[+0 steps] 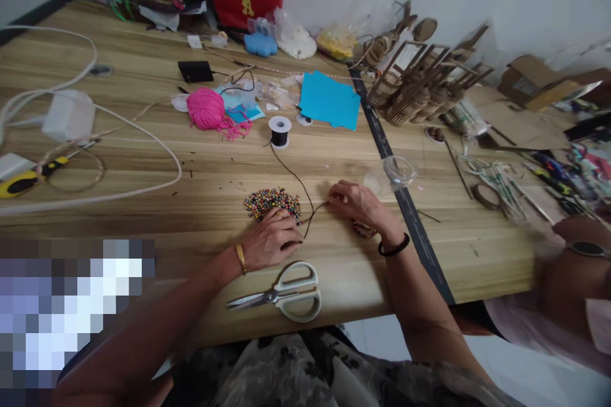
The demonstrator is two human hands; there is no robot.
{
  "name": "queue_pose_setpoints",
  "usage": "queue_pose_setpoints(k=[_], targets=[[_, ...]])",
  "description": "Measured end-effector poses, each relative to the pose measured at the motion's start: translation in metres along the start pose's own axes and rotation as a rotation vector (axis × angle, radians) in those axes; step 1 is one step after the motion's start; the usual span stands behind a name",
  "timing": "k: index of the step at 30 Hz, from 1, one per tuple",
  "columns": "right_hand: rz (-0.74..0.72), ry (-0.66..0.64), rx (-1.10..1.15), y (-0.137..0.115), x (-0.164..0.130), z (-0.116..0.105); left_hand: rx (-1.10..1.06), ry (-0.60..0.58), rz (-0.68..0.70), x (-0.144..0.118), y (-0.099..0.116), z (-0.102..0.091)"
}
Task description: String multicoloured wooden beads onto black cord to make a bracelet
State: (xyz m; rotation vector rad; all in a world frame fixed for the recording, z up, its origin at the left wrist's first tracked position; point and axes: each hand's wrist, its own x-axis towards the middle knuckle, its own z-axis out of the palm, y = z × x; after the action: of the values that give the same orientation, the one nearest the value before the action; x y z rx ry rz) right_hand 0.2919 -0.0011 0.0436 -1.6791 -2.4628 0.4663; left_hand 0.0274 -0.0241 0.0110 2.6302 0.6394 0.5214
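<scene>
Head view: fingers at a bead pile and a thin black cord

From the left, the likeliest trouble is a spill. The multicoloured bead pile (272, 197) sits loose on the wooden tabletop (210, 228) with no dish around it, so a sweep of the left hand (273, 240) could scatter beads. White-handled scissors (271, 296) lie just below that wrist, blades pointing left; a forearm drawn back might knock them. Next, the black cord (300, 180) trails down from its upright spool (280, 134) and crosses itself between the hands, where it could tangle, and a hard pull might tip the spool. Farther right, an elbow or wrist could nudge the clear plastic container (400, 172) just past the right hand (359, 204).

As for the fingers, again from the left: the left ones curl loosely over the near edge of the bead pile, thumb set a little apart and close to the cord; whether they grip a bead or the cord, I cannot tell. A few beads seem to sit on the cord just beside those fingertips. The cord's crossing lies between the two hands. The right thumb and forefinger appear to pinch a length of cord at their tips, leading left toward that crossing. Under the right wrist lies a beaded coil (365, 229), partly hidden by the hand.
</scene>
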Motion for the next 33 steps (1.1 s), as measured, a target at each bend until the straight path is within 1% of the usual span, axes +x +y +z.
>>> queue_pose_setpoints(k=[3,5,15,23,28,33], targets=[[0.0,-0.063,-0.017,-0.004,0.002,0.002,0.0,0.004,-0.02,0.0,0.0,0.0],[-0.007,-0.079,-0.015,-0.005,0.003,0.003,0.002,0.004,-0.028,0.0,0.0,0.001],[-0.053,-0.098,-0.011,-0.014,0.003,0.009,0.008,0.001,-0.049,0.0,-0.003,0.003],[-0.099,-0.094,-0.012,-0.023,0.001,0.006,0.006,0.013,-0.052,0.001,-0.004,0.003],[-0.153,-0.104,0.009,-0.022,-0.001,0.009,0.0,0.028,-0.06,0.002,-0.003,0.003],[-0.163,-0.109,-0.011,-0.021,-0.003,0.012,-0.009,0.042,-0.059,0.002,-0.004,0.002]])
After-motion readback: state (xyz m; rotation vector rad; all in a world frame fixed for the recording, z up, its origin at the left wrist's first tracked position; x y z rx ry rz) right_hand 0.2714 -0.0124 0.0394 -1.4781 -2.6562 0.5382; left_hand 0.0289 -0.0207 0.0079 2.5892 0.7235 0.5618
